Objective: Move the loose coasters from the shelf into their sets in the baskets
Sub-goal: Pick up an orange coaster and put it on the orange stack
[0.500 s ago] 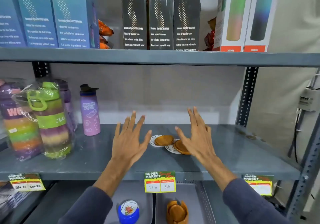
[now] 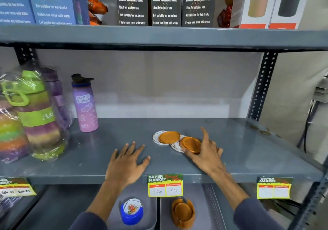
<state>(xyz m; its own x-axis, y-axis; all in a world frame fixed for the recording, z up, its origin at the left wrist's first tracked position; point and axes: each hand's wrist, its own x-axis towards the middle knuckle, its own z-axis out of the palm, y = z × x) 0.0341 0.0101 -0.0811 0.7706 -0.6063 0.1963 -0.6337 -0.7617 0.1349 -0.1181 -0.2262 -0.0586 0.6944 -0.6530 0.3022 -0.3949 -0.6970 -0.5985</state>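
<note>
Several loose coasters lie mid-shelf: an orange coaster (image 2: 169,136) on a white one (image 2: 156,137), and a second orange coaster (image 2: 190,144) tilted over another white coaster (image 2: 175,147). My right hand (image 2: 206,151) has its fingers closed around the tilted orange coaster. My left hand (image 2: 126,162) rests flat on the shelf (image 2: 71,158), fingers spread, holding nothing. Below, a grey basket (image 2: 150,212) holds a blue holder with a white coaster set (image 2: 131,211). The neighbouring basket (image 2: 209,208) holds an orange coaster set (image 2: 182,213).
Wrapped rainbow bottles (image 2: 33,116) and a purple bottle (image 2: 85,103) stand at the shelf's left. Boxed bottles (image 2: 165,4) fill the shelf above. Price tags (image 2: 165,185) hang on the shelf's front edge. An upright post (image 2: 260,86) stands at the right.
Both hands came down from hovering. The left hand now lies flat on the shelf, and the right hand has taken hold of the right orange coaster and tilted it up.
</note>
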